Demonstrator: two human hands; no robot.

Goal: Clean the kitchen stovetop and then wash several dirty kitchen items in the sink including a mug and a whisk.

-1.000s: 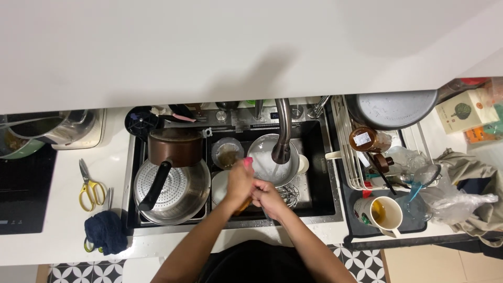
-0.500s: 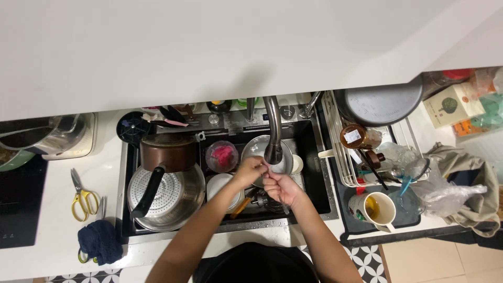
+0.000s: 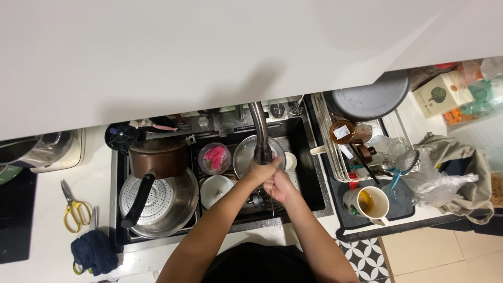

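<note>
Two hands: left hand and right hand meet under the spout of the curved grey metal tap, over the middle of the black sink.
Left hand: fingers curled, touching the tap's spout end; whether it grips the spout I cannot tell.
Right hand: loosely closed, pressed against the left, just below it; nothing visible in it (palm hidden).
Tap handling: judged rigid, smooth and likely slippery when wet; best taken around the spout end, where the left hand sits.
Tap position: rises from the sink's back edge and arches forward, ending at the hands.
Below hands: round steel plate and small white cup, just beside the spout.
Left of hands: white bowl, clear bowl holding a pink sponge, perforated steel steamer pan, brown pot.
Right: wire drying rack, cream mug.
Counter, far left: yellow-handled scissors, dark blue cloth.
</note>
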